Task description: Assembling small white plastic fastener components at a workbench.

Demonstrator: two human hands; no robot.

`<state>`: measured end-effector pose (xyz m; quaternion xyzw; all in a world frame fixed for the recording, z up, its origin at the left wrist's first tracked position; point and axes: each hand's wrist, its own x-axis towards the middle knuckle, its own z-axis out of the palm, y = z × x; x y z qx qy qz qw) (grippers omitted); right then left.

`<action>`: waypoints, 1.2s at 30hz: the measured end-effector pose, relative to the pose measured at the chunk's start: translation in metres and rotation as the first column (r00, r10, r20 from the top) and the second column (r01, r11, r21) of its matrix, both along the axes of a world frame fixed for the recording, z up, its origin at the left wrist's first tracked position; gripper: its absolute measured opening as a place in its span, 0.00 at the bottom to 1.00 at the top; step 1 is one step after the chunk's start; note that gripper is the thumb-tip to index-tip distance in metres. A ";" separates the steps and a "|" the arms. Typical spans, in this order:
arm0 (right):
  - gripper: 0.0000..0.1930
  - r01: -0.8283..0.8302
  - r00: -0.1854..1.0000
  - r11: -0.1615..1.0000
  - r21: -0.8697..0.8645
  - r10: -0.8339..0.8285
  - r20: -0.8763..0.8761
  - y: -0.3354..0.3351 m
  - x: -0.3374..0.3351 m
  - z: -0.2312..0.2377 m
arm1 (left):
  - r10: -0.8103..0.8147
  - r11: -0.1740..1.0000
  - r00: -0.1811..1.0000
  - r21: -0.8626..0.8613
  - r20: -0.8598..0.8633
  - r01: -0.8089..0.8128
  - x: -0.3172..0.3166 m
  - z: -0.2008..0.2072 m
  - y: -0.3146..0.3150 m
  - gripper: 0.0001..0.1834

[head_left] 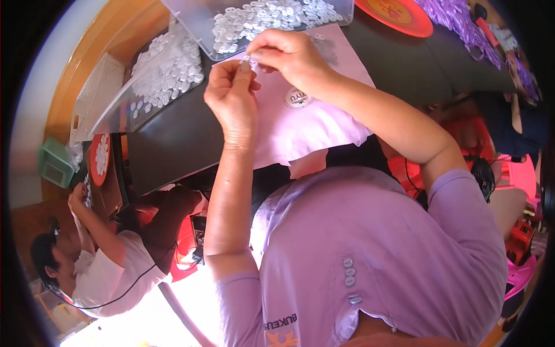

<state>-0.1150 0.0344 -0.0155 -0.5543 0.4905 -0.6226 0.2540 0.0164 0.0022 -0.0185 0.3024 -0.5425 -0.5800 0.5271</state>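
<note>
My left hand is closed, thumb and fingers pinching a small white plastic piece held upright at the fingertips. The thumb and forefinger of my right hand meet at that same piece, and its other fingers are curled. Another white bit shows just beside the fingertips, too small to make out. Both hands are above a pink cloth with a round printed mark, spread over the table edge and my lap. A clear plastic bin of similar white pieces stands just beyond my hands.
At the left is a second clear bin heaped with white pieces, near a green basket. A red plate and purple shiny strips lie at the far right of the dark table. Another person works at the lower left.
</note>
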 end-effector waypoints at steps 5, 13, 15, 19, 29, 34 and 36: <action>0.07 0.115 0.993 0.990 0.083 -0.114 -0.022 0.001 -0.015 0.032 | 0.126 0.758 0.917 -0.633 0.378 0.157 0.002 -0.007 0.010 0.02; 0.07 0.054 0.661 0.988 0.148 0.076 -0.746 -0.058 -0.040 0.040 | 0.138 0.649 0.825 -0.679 0.548 0.343 -0.008 -0.011 0.014 0.05; 0.06 0.161 0.558 0.969 0.188 0.068 -0.827 -0.066 -0.041 0.043 | 0.130 0.650 0.835 -0.682 0.534 0.335 -0.006 -0.010 0.014 0.05; 0.05 0.335 0.413 0.929 0.157 0.005 -0.911 -0.079 -0.060 0.042 | 0.110 0.667 0.842 -0.667 0.528 0.331 -0.004 -0.008 0.014 0.05; 0.10 0.094 0.374 0.987 0.132 0.088 -0.923 -0.084 -0.025 0.039 | -0.021 0.811 0.875 -0.503 0.484 0.297 -0.003 -0.009 0.008 0.03; 0.06 0.095 0.331 0.988 0.123 0.085 -0.940 -0.096 -0.025 0.026 | -0.105 0.915 0.892 -0.310 0.439 0.260 0.000 -0.007 0.004 0.03; 0.05 0.091 0.322 0.995 0.036 0.005 -0.947 -0.099 -0.029 0.015 | -0.154 0.945 0.894 -0.202 0.421 0.258 0.000 -0.005 0.004 0.03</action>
